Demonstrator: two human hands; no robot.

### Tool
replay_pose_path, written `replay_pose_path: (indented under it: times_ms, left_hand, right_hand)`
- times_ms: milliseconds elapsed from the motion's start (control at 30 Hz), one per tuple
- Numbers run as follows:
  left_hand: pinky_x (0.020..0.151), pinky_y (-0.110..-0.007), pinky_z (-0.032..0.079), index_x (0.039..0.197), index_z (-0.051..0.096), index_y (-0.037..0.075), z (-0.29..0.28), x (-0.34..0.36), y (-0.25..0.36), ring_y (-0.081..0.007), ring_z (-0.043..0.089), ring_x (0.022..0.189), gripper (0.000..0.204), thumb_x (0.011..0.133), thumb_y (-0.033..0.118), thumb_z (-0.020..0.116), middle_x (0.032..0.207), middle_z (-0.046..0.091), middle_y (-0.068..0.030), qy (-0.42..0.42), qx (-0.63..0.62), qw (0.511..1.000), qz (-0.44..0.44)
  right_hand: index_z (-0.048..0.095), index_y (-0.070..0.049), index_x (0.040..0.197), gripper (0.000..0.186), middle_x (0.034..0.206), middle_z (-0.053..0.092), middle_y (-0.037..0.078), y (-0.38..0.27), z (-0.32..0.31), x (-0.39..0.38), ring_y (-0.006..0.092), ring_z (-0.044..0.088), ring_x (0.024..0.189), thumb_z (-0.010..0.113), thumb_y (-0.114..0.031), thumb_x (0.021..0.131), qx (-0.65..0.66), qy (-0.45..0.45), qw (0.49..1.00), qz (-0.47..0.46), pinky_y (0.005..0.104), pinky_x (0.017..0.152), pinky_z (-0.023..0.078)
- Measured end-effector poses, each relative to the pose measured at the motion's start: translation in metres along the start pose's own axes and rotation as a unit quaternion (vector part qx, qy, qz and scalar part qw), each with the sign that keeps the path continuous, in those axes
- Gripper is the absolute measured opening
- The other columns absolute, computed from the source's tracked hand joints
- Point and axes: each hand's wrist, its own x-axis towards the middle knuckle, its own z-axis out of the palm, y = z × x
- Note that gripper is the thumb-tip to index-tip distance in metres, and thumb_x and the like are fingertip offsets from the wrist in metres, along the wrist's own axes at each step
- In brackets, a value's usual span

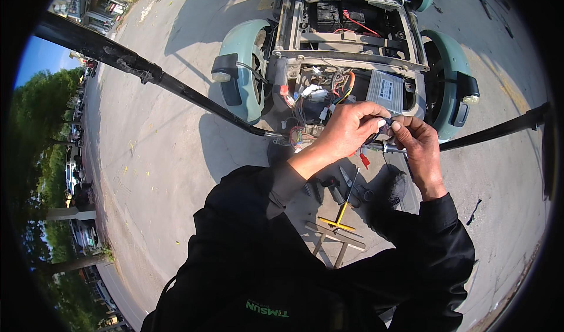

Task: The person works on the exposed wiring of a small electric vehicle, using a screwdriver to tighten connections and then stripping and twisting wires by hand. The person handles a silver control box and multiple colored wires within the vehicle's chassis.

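Note:
Both my hands meet over the front of a stripped-down vehicle frame (352, 56). Thumb and fingers of my left hand (345, 133) pinch a small dark piece of wiring (373, 137). My right hand (419, 150) pinches the same dark wiring from the other side; its exact shape is mostly hidden by the fingers. Just beyond them lies a silver finned metal box (383, 91) with a white label. Left of the box is a tangle of coloured wires with white plugs (317, 91). A red connector (365, 161) hangs below my hands.
Scissors (366, 195) and a yellow T-handle tool (339, 222) lie below, by a small stool (333, 236). Black poles slant in from the left (176, 88) and right (493, 129). Green fenders (249, 68) flank the frame; black batteries (327, 18) sit farther back.

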Motion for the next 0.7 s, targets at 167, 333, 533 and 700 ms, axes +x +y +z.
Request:
replay_pose_path:
  times_ms: [167, 333, 533, 700]
  left_hand:
    - [0.073, -0.026, 0.056, 0.113, 0.072, 0.000, 0.0007, 0.0005, -0.0002, -0.0079, 0.066, 0.079, 0.016, 0.098, 0.003, 0.067, 0.089, 0.073, -0.0043, -0.001, -0.013, 1.000, 0.014]
    - [0.070, -0.026, 0.056, 0.114, 0.072, 0.000, -0.0013, -0.0010, 0.0030, -0.0082, 0.067, 0.076, 0.017, 0.098, 0.005, 0.068, 0.087, 0.074, -0.0054, -0.004, -0.003, 1.000, 0.015]
    - [0.068, -0.027, 0.055, 0.113, 0.071, 0.000, -0.0025, -0.0015, 0.0037, -0.0089, 0.068, 0.075, 0.017, 0.098, 0.007, 0.069, 0.082, 0.074, -0.0069, -0.004, 0.042, 0.999, 0.026]
    - [0.066, -0.028, 0.054, 0.112, 0.071, -0.001, -0.0026, -0.0022, 0.0035, -0.0098, 0.068, 0.072, 0.018, 0.098, 0.009, 0.069, 0.081, 0.074, -0.0080, 0.000, 0.055, 0.998, 0.040]
  right_hand:
    - [0.073, -0.001, 0.101, 0.016, 0.083, 0.069, -0.002, -0.0008, -0.0001, 0.0006, 0.0048, 0.049, 0.066, 0.072, -0.017, 0.100, -0.009, 0.006, 1.000, 0.008, 0.0220, 0.061, 0.040]
    - [0.073, -0.001, 0.101, 0.015, 0.083, 0.070, -0.001, -0.0010, 0.0008, 0.0014, 0.0035, 0.049, 0.066, 0.071, -0.016, 0.100, -0.009, 0.006, 1.000, 0.002, 0.0210, 0.060, 0.040]
    - [0.071, 0.000, 0.103, 0.017, 0.084, 0.069, -0.002, 0.0007, 0.0013, 0.0014, 0.0030, 0.049, 0.067, 0.071, -0.017, 0.101, -0.024, 0.001, 1.000, 0.002, 0.0205, 0.060, 0.040]
    - [0.071, 0.000, 0.104, 0.018, 0.086, 0.069, -0.002, -0.0006, 0.0008, 0.0012, 0.0033, 0.051, 0.069, 0.071, -0.018, 0.101, -0.048, -0.001, 0.999, 0.006, 0.0202, 0.062, 0.041]
